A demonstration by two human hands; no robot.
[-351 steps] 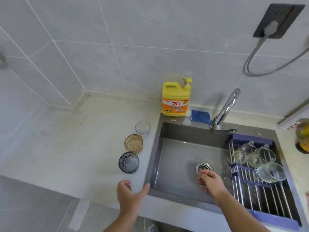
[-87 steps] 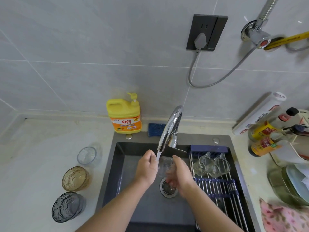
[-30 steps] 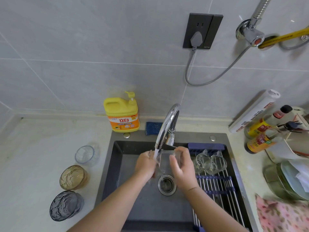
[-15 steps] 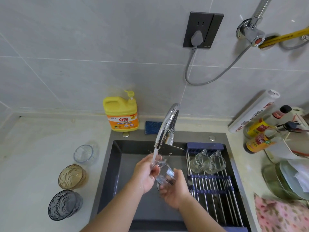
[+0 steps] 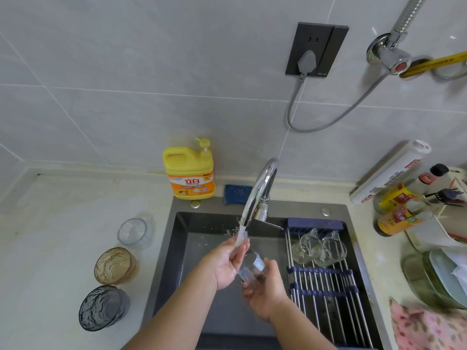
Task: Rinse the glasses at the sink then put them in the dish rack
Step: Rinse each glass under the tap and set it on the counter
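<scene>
A detergent bottle stands at the wall, a sponge just right of it. Far right: a leaning roll, perhaps cling film, sauce bottles, a pink cloth.

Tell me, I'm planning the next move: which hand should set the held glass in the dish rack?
Right, probably: the right hand cups the ribbed glass from below, beside the dish rack; the left hand is farther.
</scene>
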